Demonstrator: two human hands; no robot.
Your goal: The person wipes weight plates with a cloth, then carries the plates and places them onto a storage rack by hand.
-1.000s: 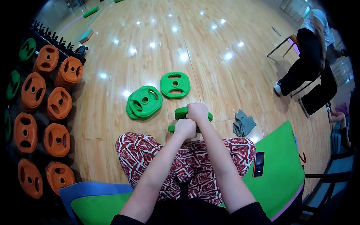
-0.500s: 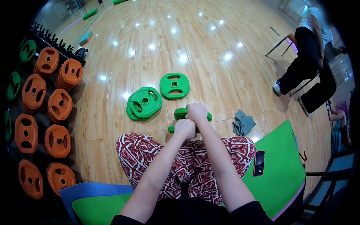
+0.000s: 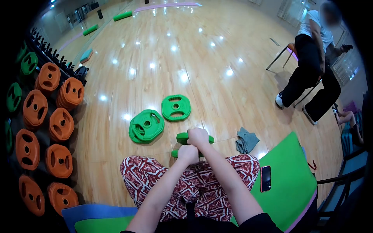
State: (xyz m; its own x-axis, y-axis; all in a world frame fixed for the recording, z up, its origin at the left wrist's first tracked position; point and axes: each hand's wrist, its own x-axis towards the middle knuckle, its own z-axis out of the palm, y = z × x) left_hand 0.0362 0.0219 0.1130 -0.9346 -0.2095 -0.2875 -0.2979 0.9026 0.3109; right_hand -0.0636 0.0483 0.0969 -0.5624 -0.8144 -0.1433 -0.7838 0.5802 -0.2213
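Both my hands are closed on a green weight plate (image 3: pixel 182 138) in front of my crossed legs. Nearer to me is my left hand (image 3: pixel 188 154), its fingers wrapped round the plate's edge. My right hand (image 3: pixel 198 138) touches it from just above and to the right. The hands hide the middle of this plate, so whether it is one plate or two cannot be told. Beyond them a single green plate (image 3: pixel 176 115) lies flat on the floor, with stacked green plates (image 3: pixel 151 130) to its left.
Orange plates (image 3: pixel 58 160) hang on a rack at left. A grey cloth (image 3: pixel 246 141) lies right of my hands. A phone (image 3: pixel 265 179) rests on a green mat (image 3: pixel 287 186). A person (image 3: pixel 311 73) sits on a chair at upper right; another person's legs (image 3: pixel 345 116) show at far right.
The view has tilted up, so the floor things and my hands appear lower. My grip looks the same. The seated person's head and a dark object in their hand now show more fully.
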